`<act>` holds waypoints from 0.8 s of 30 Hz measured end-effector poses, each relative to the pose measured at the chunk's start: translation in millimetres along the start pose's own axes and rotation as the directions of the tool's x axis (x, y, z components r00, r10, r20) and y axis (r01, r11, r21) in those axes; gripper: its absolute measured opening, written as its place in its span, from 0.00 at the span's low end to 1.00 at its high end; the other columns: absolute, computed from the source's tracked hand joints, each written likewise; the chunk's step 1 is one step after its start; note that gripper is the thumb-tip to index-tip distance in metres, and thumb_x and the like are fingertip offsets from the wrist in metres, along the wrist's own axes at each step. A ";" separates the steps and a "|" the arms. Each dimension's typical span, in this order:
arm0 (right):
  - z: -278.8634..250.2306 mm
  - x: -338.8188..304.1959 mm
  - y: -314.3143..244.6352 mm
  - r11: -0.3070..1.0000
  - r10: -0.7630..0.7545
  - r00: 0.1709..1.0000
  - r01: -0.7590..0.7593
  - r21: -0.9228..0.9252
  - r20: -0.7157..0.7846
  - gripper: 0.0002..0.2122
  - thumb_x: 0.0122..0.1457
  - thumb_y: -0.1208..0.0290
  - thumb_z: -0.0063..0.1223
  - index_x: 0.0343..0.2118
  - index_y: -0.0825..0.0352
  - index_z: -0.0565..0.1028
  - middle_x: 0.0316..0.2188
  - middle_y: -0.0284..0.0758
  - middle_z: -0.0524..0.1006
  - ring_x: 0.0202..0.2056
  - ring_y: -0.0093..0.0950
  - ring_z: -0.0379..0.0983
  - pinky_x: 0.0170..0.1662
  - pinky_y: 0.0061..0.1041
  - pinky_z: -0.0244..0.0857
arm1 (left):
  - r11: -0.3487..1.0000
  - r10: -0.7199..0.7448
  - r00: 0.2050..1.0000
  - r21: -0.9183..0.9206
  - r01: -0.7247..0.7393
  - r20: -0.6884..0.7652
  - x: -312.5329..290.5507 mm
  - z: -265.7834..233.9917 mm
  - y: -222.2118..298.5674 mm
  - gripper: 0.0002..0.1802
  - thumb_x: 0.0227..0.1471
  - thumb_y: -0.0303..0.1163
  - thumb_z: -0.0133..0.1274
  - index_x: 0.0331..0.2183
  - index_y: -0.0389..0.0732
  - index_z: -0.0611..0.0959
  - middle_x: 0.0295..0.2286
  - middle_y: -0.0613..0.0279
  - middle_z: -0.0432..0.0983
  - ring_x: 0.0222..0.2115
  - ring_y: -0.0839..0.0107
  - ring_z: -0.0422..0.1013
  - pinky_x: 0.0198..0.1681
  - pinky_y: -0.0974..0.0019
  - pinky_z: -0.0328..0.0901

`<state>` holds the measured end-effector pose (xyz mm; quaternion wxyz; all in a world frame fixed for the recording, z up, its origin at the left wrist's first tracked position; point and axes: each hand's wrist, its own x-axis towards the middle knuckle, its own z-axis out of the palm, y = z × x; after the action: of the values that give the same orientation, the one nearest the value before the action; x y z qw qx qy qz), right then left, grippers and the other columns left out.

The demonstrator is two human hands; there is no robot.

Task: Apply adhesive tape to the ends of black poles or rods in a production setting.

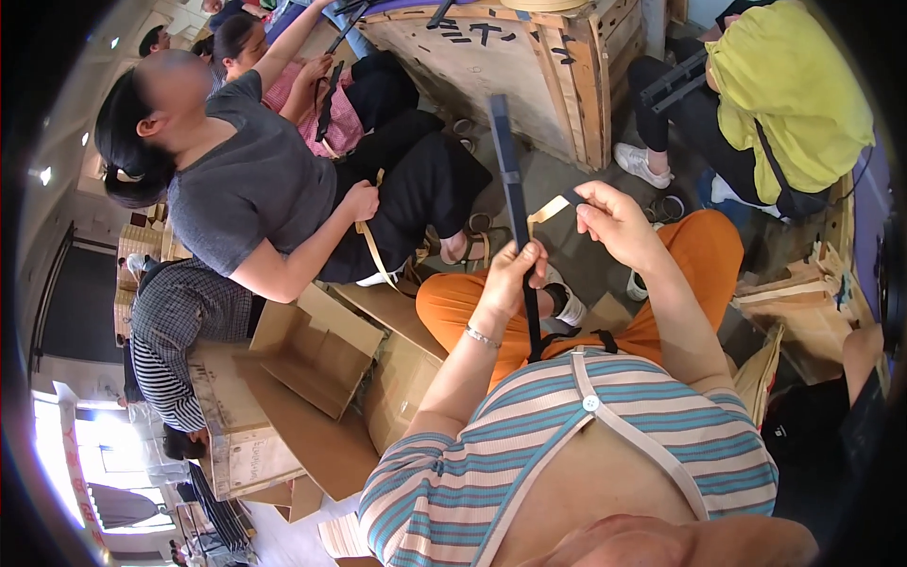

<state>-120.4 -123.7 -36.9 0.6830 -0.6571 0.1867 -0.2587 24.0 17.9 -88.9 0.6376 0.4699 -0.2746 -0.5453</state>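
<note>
My left hand [515,276] is closed round a long, narrow dark bar [511,180], which stands nearly upright over my lap. The bar's lower end reaches down to my waist, and its upper end points away from me. My right hand [616,225] is to the right of the bar and pinches the dark end of a short tan strip [550,208] between thumb and fingers. The strip's other end meets the bar just above my left hand. Whether it is fixed there, I cannot tell.
Open cardboard boxes [316,354] stand at my left. Ahead is a large wooden crate [482,71]. A person in grey [250,180] sits at the left, holding a tan strip; a person in yellow [789,90] sits at the far right. A wooden box [803,302] stands at my right.
</note>
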 end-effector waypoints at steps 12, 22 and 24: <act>24.0 -26.3 -30.2 0.996 -0.082 0.972 0.087 -0.013 0.221 0.06 0.57 0.81 0.39 0.37 0.71 0.66 0.23 0.30 0.68 0.25 0.17 0.64 0.30 0.17 0.61 | 0.996 0.080 0.996 -0.041 -0.081 -0.032 13.1 28.1 51.1 0.10 0.51 0.30 0.52 0.35 0.35 0.76 0.17 0.70 0.66 0.12 0.82 0.57 0.16 0.78 0.53; 17.6 -35.7 -34.3 0.986 -0.137 0.970 0.153 -0.067 0.201 0.18 0.55 0.81 0.40 0.50 0.72 0.58 0.17 0.30 0.67 0.20 0.17 0.62 0.27 0.18 0.59 | 0.983 0.042 0.992 -0.184 -0.020 0.117 -2.1 21.3 38.8 0.08 0.51 0.26 0.48 0.35 0.36 0.73 0.20 0.65 0.68 0.19 0.79 0.62 0.22 0.76 0.57; 17.1 -36.3 -35.1 0.997 -0.069 0.982 0.074 -0.025 0.177 0.13 0.56 0.80 0.40 0.45 0.73 0.61 0.18 0.31 0.69 0.19 0.16 0.62 0.24 0.17 0.59 | 0.984 0.007 0.998 -0.176 0.003 0.056 -9.6 24.7 30.0 0.08 0.51 0.26 0.47 0.35 0.36 0.73 0.21 0.65 0.69 0.19 0.77 0.64 0.24 0.75 0.60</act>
<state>-142.9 -88.3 -4.0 0.6766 -0.6944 0.1059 -0.2209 13.4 18.6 -50.3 0.6694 0.3957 -0.2436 -0.5797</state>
